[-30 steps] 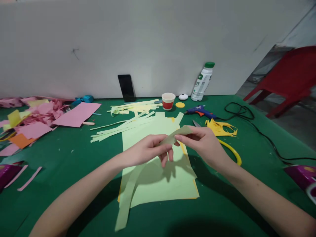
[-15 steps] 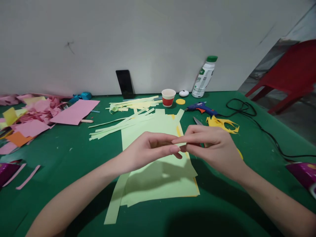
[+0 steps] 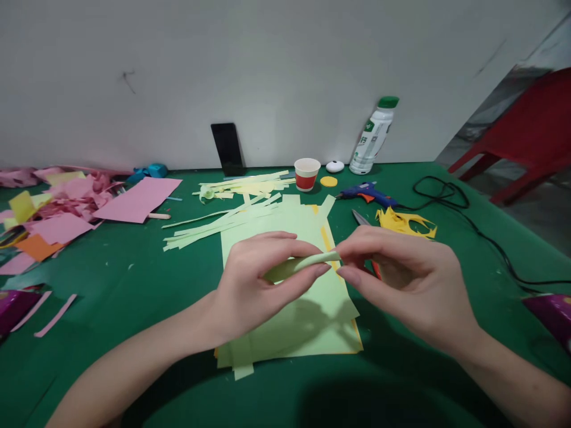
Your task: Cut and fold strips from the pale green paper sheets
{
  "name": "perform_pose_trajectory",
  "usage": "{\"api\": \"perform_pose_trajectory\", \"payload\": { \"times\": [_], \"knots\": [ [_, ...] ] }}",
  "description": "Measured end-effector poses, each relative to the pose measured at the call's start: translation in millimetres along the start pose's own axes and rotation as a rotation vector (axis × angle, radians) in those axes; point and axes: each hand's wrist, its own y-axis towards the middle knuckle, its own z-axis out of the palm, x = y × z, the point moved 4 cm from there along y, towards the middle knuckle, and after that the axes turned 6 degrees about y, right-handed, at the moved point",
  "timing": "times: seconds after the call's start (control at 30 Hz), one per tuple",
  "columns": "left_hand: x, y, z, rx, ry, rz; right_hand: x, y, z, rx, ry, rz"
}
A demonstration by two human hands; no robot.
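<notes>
A pale green paper strip (image 3: pixel 314 260) runs curved between the thumb and fingers of my left hand (image 3: pixel 252 285), which is closed on it. My right hand (image 3: pixel 401 270) meets the strip's right end with thumb and index finger in a pinch; its other fingers are curled. The strip's lower end (image 3: pixel 243 359) seems to hang below my left wrist. Under both hands lie stacked light green paper sheets (image 3: pixel 289 333) with yellow edges peeking out. Beyond my right hand, scissors (image 3: pixel 359 217) are partly covered by it.
Cut green strips (image 3: pixel 223 223) lie past the sheets. Behind them stand a black phone (image 3: pixel 227 148), a paper cup (image 3: pixel 307 175) and a leaning bottle (image 3: pixel 373 137). A glue gun (image 3: pixel 366 193) with a trailing cord (image 3: pixel 486 238) and yellow scraps (image 3: pixel 404 223) lie right; pink paper (image 3: pixel 138 200) is left.
My hands have drawn slightly apart, and the green strip now shows between them. My right hand has shifted right. The strip's hanging end has moved right and up.
</notes>
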Motion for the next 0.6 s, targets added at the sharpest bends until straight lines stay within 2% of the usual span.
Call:
{"api": "perform_pose_trajectory", "payload": {
  "times": [0.13,0.23,0.33,0.5,0.6],
  "knots": [
    [-2.7,-2.3,1.5,-0.02,0.164,0.164,-0.7,-0.1,0.8,-0.057,-0.044,0.038],
    [-2.6,-2.7,2.4,-0.004,0.18,0.162,-2.6,0.2,0.9,-0.088,-0.063,0.077],
    [-2.5,-1.9,0.0,0.006,0.072,0.051,-2.3,0.4,2.3,-0.059,-0.053,0.123],
    [1.3,-3.1,-2.1,0.14,-0.082,-0.273,2.6,-1.4,5.4,-0.028,-0.021,0.217],
    [3.1,-3.3,-3.1,0.167,-0.184,-0.376,3.0,-3.0,7.2,-0.016,0.022,0.283]
  ]
}}
